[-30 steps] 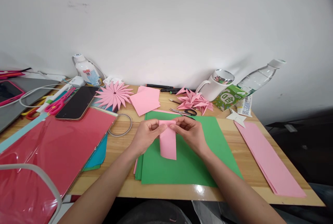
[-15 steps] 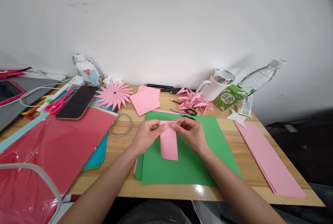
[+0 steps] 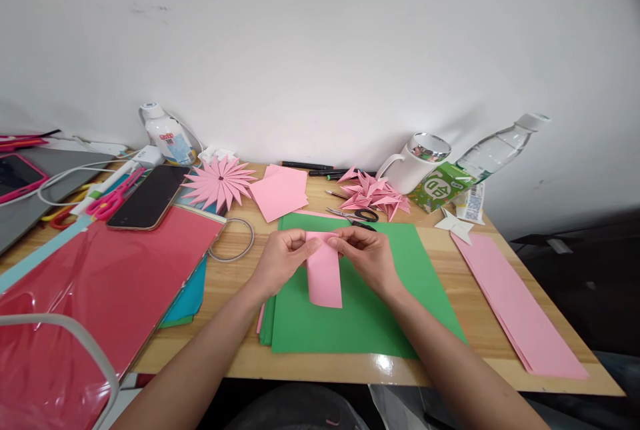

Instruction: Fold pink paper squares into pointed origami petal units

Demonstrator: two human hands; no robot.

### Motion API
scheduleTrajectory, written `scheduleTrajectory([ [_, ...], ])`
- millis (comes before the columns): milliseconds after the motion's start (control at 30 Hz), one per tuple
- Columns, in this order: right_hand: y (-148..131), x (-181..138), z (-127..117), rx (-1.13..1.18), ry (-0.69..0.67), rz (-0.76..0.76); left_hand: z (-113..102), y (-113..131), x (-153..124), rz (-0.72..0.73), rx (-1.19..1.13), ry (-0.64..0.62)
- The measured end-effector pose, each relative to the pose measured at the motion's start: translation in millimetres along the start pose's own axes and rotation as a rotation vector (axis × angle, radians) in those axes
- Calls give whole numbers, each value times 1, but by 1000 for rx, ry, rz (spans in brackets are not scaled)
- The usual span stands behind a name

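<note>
A narrow pink paper strip (image 3: 325,280) hangs between my two hands, its lower end curling slightly. My left hand (image 3: 286,255) pinches the strip's upper left corner between thumb and fingers. At the upper right corner my right hand (image 3: 366,253) is closed on the same strip. Beneath them lies a stack of green paper (image 3: 350,333), with a bit of pink showing at its left side. Just beyond my right hand rest small scissors (image 3: 367,215) with dark handles. Pink folded pieces (image 3: 373,193) are heaped behind the scissors.
A pink paper star (image 3: 221,178) and pink squares (image 3: 280,193) lie at the back. Left are a phone (image 3: 153,198), pink scissors (image 3: 115,200) and a red packet (image 3: 110,283). Right stand a white mug (image 3: 415,167), a leaning bottle (image 3: 500,150) and long pink strips (image 3: 520,307).
</note>
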State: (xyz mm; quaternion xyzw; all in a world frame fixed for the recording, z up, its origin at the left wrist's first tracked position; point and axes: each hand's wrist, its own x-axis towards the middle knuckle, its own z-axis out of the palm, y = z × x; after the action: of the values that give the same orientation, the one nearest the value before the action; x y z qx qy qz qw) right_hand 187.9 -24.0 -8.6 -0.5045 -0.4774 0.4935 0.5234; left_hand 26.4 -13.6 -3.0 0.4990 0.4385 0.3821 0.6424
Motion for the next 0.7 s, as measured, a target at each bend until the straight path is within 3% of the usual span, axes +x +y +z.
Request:
scheduleTrajectory([
  [233, 1, 0, 0, -8, -10, -27, -1, -1, 1, 4, -11, -9],
  [433, 6, 1, -3, -13, 10, -70, 0, -1, 0, -22, -48, -158],
  [700, 3, 1, -2, 12, 17, -57, 0, -4, 3, -32, -12, -83],
])
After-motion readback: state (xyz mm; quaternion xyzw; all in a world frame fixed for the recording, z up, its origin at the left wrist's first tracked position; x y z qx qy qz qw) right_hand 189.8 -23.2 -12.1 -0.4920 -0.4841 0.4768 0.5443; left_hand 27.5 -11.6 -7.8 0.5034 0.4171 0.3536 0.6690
